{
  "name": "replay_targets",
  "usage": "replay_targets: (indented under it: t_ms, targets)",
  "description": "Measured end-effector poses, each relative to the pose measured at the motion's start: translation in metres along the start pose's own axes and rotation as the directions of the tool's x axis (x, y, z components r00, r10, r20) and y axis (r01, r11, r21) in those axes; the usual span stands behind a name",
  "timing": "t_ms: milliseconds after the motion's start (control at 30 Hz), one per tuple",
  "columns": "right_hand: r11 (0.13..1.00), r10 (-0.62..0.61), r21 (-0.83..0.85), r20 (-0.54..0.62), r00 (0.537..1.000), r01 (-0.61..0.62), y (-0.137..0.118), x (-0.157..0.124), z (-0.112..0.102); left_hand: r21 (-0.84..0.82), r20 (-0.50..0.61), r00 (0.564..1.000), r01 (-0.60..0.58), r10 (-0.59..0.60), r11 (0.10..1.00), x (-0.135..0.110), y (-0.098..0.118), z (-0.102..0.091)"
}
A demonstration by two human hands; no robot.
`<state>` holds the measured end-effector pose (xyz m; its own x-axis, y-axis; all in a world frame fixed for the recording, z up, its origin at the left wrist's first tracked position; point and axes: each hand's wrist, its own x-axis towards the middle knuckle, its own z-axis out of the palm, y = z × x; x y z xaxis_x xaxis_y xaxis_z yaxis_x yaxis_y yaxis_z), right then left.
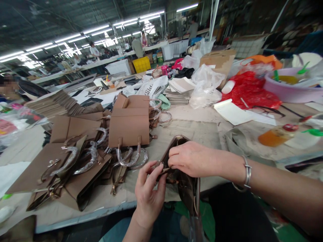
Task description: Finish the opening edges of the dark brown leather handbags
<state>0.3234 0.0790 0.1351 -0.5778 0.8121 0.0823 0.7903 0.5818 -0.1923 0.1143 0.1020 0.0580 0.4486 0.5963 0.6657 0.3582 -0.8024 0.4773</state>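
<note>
Both of my hands are closed on a brown leather bag piece [185, 188] at the near edge of the table [196, 134]. My left hand [148, 191] pinches its lower edge from below with thumb and fingers. From the right, my right hand [191, 158] has its fingers curled over the piece's upper rim; a metal bangle sits on that wrist. The piece hangs partly over the table edge toward my lap.
Several flat brown bags [128, 126] with plastic-wrapped handles lie piled at the left. A notepad [232, 112], an orange glue bottle [275, 137], red plastic [249, 89], a pink basin [292, 85] and plastic bags [205, 87] crowd the right. Other people work at far benches.
</note>
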Motion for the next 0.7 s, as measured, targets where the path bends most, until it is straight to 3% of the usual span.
replay_targets:
  t_ms: [100,300,700]
  targets:
    - [1.000,0.004,-0.013,-0.012,1.000,-0.004,0.001,-0.001,0.001,-0.013,0.018,1.000,0.025,-0.025,1.000,0.001,-0.001,0.001]
    - [0.995,0.101,0.007,-0.015,0.995,-0.101,0.002,-0.001,0.001,0.048,0.034,0.973,0.225,-0.226,0.973,0.002,-0.002,0.002]
    - [0.982,0.186,-0.010,-0.038,0.982,-0.187,0.001,0.007,0.003,-0.014,0.035,0.964,0.262,-0.262,0.965,0.015,0.006,0.004]
